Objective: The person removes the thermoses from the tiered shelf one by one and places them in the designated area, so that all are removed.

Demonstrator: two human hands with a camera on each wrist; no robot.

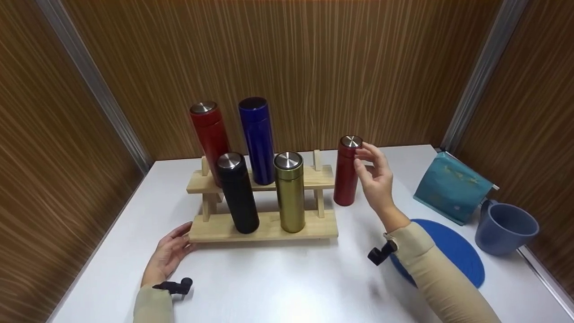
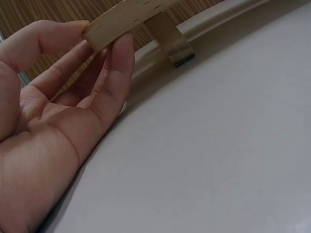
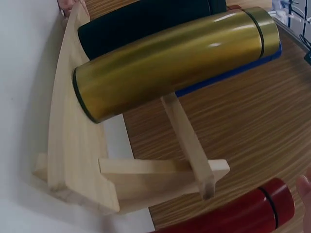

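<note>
Red flask (image 1: pixel 346 172) on bench (image 1: pixel 287 282), 3 o'clock of wooden rack (image 1: pixel 264 224); cap touched by right hand (image 1: pixel 376 179), fingers loosely spread. Rack end pinched by left hand (image 1: pixel 169 253). Firmer grip judged needed.

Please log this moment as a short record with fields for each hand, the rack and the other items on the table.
left hand: fingers hold the left end of the wooden rack
right hand: fingertips at the cap of the red flask on the table, grip unclear
lower shelf: black flask, gold flask
upper shelf: red flask, blue flask
right side: teal pouch, blue mat, blue cup
</note>
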